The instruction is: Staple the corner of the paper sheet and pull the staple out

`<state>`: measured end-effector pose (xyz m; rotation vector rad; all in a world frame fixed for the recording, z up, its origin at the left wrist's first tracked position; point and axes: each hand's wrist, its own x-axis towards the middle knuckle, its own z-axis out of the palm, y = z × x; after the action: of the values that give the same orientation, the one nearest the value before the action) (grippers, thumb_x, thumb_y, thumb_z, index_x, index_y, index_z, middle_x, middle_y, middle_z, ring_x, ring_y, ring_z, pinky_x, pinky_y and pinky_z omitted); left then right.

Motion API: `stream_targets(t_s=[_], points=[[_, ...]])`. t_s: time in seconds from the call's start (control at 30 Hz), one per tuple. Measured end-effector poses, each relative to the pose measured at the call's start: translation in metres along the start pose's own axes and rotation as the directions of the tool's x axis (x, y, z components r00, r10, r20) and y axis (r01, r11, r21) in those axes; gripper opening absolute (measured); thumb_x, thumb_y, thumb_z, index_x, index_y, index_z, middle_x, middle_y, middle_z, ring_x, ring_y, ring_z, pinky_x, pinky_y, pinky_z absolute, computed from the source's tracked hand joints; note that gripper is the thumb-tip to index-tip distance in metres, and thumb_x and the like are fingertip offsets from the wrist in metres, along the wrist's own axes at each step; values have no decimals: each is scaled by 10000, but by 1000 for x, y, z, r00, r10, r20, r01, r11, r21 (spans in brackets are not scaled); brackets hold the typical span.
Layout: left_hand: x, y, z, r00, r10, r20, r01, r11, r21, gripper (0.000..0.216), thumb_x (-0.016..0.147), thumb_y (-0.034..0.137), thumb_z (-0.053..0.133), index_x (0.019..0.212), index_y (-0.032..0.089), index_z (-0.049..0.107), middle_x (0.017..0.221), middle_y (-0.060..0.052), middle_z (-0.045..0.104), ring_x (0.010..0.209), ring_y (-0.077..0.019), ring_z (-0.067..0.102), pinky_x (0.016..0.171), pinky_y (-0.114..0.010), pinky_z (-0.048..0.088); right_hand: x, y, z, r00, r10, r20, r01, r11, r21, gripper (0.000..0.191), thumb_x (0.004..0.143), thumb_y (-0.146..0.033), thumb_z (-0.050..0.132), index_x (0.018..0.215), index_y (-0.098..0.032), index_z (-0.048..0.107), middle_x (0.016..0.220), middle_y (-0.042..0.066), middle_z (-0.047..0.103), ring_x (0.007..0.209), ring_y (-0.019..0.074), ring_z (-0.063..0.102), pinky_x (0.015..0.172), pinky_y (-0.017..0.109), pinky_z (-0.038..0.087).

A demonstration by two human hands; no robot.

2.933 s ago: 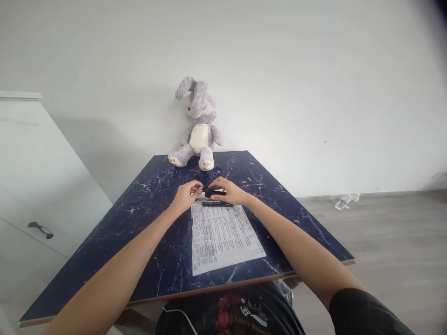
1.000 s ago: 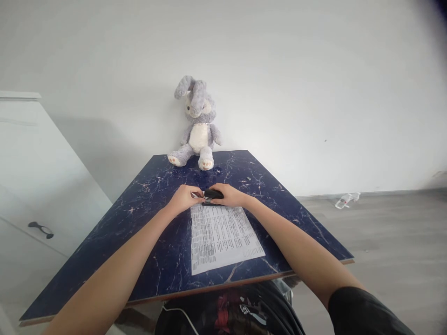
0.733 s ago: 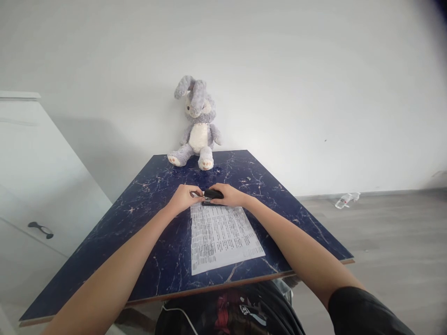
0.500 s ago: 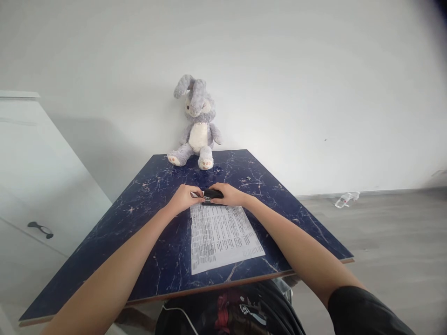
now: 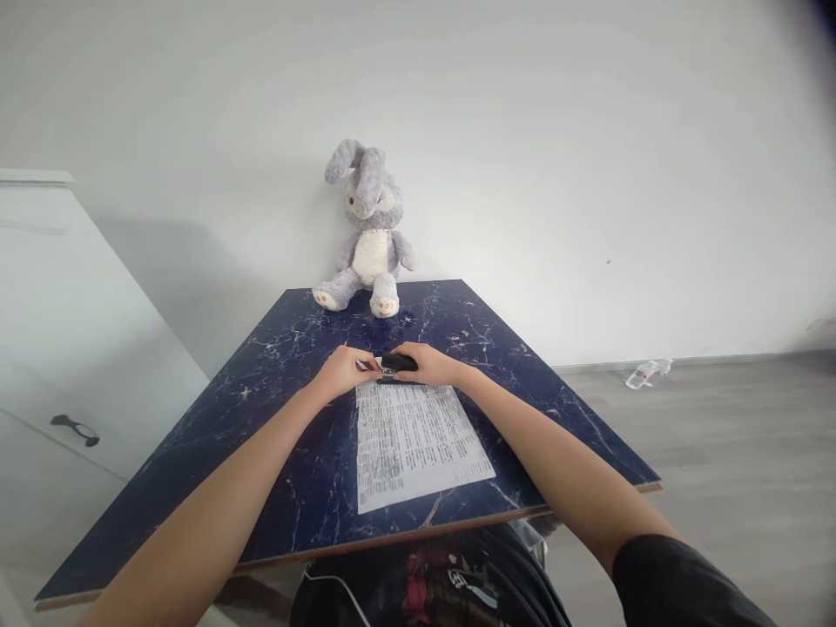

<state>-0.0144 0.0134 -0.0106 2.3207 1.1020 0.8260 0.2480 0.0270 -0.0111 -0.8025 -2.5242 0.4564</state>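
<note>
At the hub of our clock, in the head view, sits the black stapler (image 5: 401, 362), lying across the far end of the printed paper (image 5: 424, 444), which spreads toward six o'clock on the blue table (image 5: 300, 488). From three o'clock our right hand (image 5: 428, 361) wraps the stapler, fingers curled over its top and thumb at its near side. From nine our left hand (image 5: 340, 370) brings thumb and fingertips together at the metal end; we cannot tell whether they pinch it or only touch it. At twelve, well apart, the plush rabbit (image 5: 372, 252) sits facing us.

To handle this well, we judge, we should let the right hand bear the weight, with the base flat and steady, and give the left only light, precise pressure. The paper probably slides easily, so we press downward rather than sideways, and guard our left fingertips from the mouth of the stapler.
</note>
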Motion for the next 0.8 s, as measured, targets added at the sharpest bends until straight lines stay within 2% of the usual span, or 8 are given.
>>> stream_targets(t_s=[0.2, 0.33, 0.43, 0.53, 0.63, 0.7, 0.8], points=[[-2, -4, -12, 997, -5, 75, 8, 999, -36, 192, 788, 441, 804, 823, 256, 844, 861, -54, 812, 794, -250, 752, 769, -326, 584, 0, 5, 0, 1000, -18, 16, 17, 1000, 13, 400, 954, -442, 722, 1267, -201, 660, 1150, 105, 707, 988, 272, 668, 838, 383, 525], [-6, -17, -28, 988, -12, 156, 21, 998, -57, 176, 781, 414, 820, 869, 265, 852, 949, -67, 819, 872, -267, 773, 836, -346, 609, 0, 10, 0, 999, -34, 34, 35, 999, -9, 390, 965, -471, 701, 1245, -200, 668, 1123, 104, 698, 975, 268, 662, 830, 381, 526], [-8, -29, -35, 984, -36, 176, 55, 993, -102, 198, 777, 406, 824, 917, 269, 854, 1027, -76, 817, 941, -285, 778, 899, -386, 617, 1, 10, -1, 998, -43, 35, 44, 999, -13, 371, 969, -488, 692, 1192, -190, 686, 1079, 98, 690, 944, 261, 655, 811, 373, 525], [-8, -32, -30, 988, -62, 140, 80, 988, -128, 171, 789, 374, 807, 913, 262, 843, 983, -68, 819, 925, -274, 781, 924, -395, 612, 0, 7, -2, 999, -47, 9, 46, 999, 14, 353, 962, -503, 697, 1106, -181, 707, 1055, 93, 682, 897, 245, 655, 785, 356, 529], [-5, -23, -19, 994, -62, 90, 77, 980, -185, 170, 770, 315, 804, 925, 246, 802, 918, -48, 815, 875, -253, 782, 896, -372, 612, 0, 0, -2, 994, -104, -19, 105, 991, 84, 336, 960, -494, 704, 1085, -182, 716, 1101, 92, 682, 918, 233, 666, 828, 345, 536], [-3, -15, -11, 997, -43, 69, 56, 978, -202, 178, 762, 281, 792, 934, 239, 767, 881, -28, 810, 848, -237, 779, 865, -347, 608, 0, -5, 0, 987, -161, -27, 164, 978, 132, 324, 964, -473, 704, 1104, -182, 714, 1136, 94, 684, 960, 234, 673, 869, 343, 536], [-1, -6, -3, 999, 10, 31, -6, 991, -137, 156, 756, 244, 770, 908, 232, 739, 831, 1, 793, 802, -212, 762, 809, -301, 588, 1, -12, 5, 980, -197, -23, 198, 965, 171, 308, 978, -447, 689, 1125, -178, 708, 1160, 100, 687, 973, 234, 676, 877, 344, 536]])
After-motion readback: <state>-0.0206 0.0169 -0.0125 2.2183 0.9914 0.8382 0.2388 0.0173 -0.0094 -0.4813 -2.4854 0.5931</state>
